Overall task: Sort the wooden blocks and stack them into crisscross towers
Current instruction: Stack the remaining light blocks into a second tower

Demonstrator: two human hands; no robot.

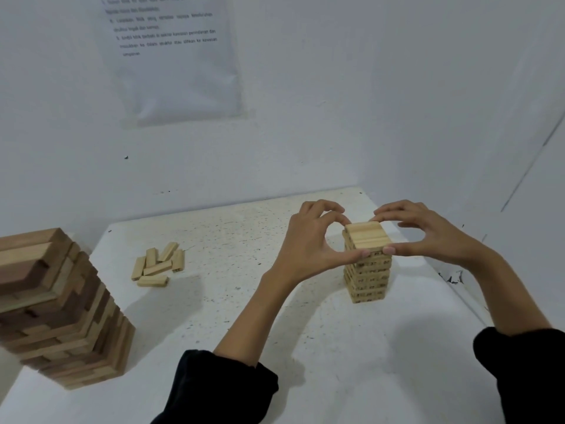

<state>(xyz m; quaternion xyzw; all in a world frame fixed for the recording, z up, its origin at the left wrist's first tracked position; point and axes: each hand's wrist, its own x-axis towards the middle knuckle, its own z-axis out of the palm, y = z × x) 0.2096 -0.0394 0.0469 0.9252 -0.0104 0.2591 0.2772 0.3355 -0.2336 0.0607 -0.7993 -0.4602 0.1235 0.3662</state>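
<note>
Reference: clock directions are read on the head view, 12 o'clock at the far wall.
Small tower: stands upright on the white table, at about 3 o'clock from the table's middle. It is built of pale blocks in crossed layers, with dark printed marks on the near faces.
Top layer: pale blocks lying side by side and flush on the small tower, between the two hands.
Left hand: at 9 o'clock of the top layer. It grasps the layer, with the thumb tip pressed on the near edge and the curled fingers reaching over to the far edge.
Right hand: at 3 o'clock of the top layer, in a mirrored grasp. The thumb tip is on the near edge, just beside the left thumb, and the fingers arch to the far edge.
Loose blocks: a small heap of pale pieces lying flat on the table, at 9 o'clock of the small tower and well apart from both hands.
Large tower: bigger blocks in mixed light and dark wood, stacked in crossed layers at 8 o'clock near the left table edge. No hand touches it.
Sleeves: black, ending on the forearms.
Printed sheet: fixed on the wall at 11 o'clock; the text is too blurred to read.
</note>
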